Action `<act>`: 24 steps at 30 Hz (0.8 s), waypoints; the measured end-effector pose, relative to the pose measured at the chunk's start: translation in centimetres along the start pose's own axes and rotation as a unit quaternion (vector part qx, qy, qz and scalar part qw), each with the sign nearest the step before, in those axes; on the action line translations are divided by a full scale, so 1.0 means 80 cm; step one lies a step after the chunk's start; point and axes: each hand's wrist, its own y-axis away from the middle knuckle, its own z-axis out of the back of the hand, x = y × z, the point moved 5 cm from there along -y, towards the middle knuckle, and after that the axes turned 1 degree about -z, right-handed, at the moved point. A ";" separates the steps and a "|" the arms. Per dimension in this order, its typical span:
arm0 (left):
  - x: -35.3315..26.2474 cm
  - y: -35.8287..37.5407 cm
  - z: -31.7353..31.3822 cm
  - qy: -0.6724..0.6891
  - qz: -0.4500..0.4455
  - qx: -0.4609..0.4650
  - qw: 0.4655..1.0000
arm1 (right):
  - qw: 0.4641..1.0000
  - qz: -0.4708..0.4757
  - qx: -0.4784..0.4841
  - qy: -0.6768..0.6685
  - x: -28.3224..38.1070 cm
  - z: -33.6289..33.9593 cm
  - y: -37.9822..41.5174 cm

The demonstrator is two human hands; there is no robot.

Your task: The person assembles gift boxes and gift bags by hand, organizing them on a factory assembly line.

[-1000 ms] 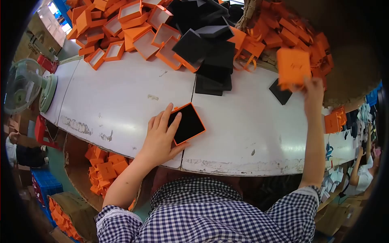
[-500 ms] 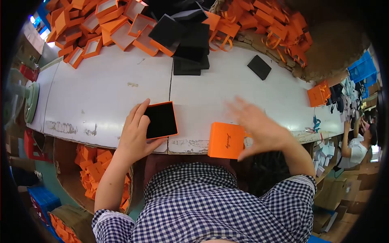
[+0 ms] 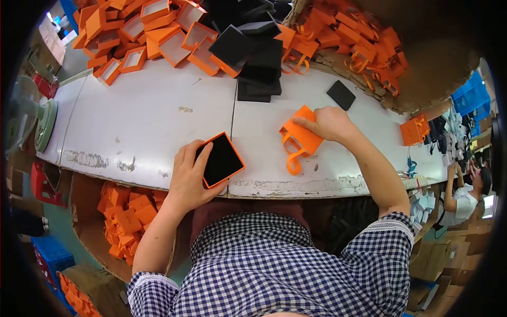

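Note:
My left hand (image 3: 190,179) grips a small orange box (image 3: 243,168) by its left side, fingers over the rim and thumb along the near edge. The box is open at the top and shows a black inside (image 3: 219,161). Between the thumb and fingers of my right hand (image 3: 332,124) is a small orange gift bag (image 3: 302,131), tilted over the white table. Its orange ribbon handles (image 3: 293,158) hang toward me. Just beyond my right hand lies a flat black pad (image 3: 341,95).
Orange box parts (image 3: 174,50) are heaped at the far left, beside stacked black pads (image 3: 259,63). A carton at the far right holds orange bags (image 3: 364,39). Another orange bag (image 3: 414,129) stands at the right. Below the table, a carton holds orange pieces (image 3: 129,219). A co-worker (image 3: 467,198) is at right.
The orange bag has moved from the table's front edge farther onto the table and turned, now in my right hand. The box in my left hand has rotated slightly and shifted right.

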 end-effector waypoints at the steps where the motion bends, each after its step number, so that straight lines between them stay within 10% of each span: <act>1: -0.001 0.000 0.000 0.004 -0.001 -0.003 1.000 | 1.000 0.004 0.020 0.006 -0.001 0.000 0.000; 5: 0.009 0.014 0.014 -0.008 0.011 -0.024 1.000 | 0.991 -0.005 0.088 -0.104 0.005 -0.019 0.017; 8: 0.021 0.026 0.022 -0.014 0.023 -0.041 0.999 | 0.997 0.016 -0.073 -0.025 0.016 0.005 0.032; 10: 0.021 0.029 0.021 -0.021 0.027 -0.048 0.998 | 0.884 0.281 -0.313 -0.203 0.050 0.031 0.059; 18: 0.019 0.028 0.019 -0.026 0.024 -0.065 0.997 | 0.947 0.267 -0.178 0.020 0.122 -0.023 0.010; 21: 0.020 0.029 0.019 -0.027 0.025 -0.070 0.997 | 0.914 0.259 -0.168 -0.262 0.117 0.001 0.011; 24: 0.020 0.029 0.017 -0.032 0.026 -0.073 0.996 | 0.745 0.169 -0.092 -0.639 0.094 0.010 0.011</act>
